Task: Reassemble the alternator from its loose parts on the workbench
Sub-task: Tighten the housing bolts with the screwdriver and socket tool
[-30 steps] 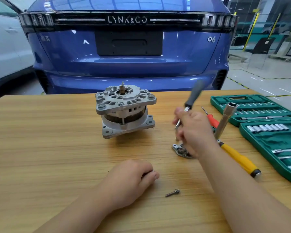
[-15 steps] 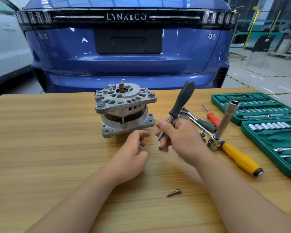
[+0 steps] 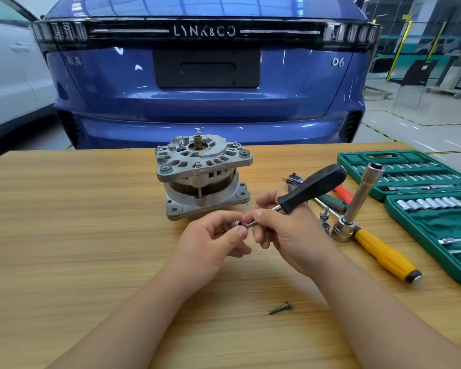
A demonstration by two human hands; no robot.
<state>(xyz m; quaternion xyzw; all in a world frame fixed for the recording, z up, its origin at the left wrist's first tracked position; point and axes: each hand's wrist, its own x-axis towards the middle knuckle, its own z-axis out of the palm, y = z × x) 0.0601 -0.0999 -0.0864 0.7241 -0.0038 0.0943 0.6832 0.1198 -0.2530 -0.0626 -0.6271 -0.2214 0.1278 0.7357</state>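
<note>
The alternator (image 3: 202,177) stood upright near the far edge of the wood-grain worktop (image 3: 64,235), about midway along it. It was a cast grey metal body with slotted vents, round bolt lugs at its corners and a coppery shaft stub on top.

Just in front of it, the right hand (image 3: 290,233) was clenched round the thin steel shank of a driver (image 3: 312,189), whose smooth, tapered black handle slanted up to the right. The left hand (image 3: 210,241) pinched a small shiny round socket (image 3: 237,223) at the shank's tip between thumb and fingers.

A short bolt (image 3: 280,308) with a washer lay loose towards the near edge, between the forearms. Towards the right edge lay a yellow-handled wrench (image 3: 383,251) bearing a long steel tube, beside an open green plastic case (image 3: 423,187) of bright sockets.
</note>
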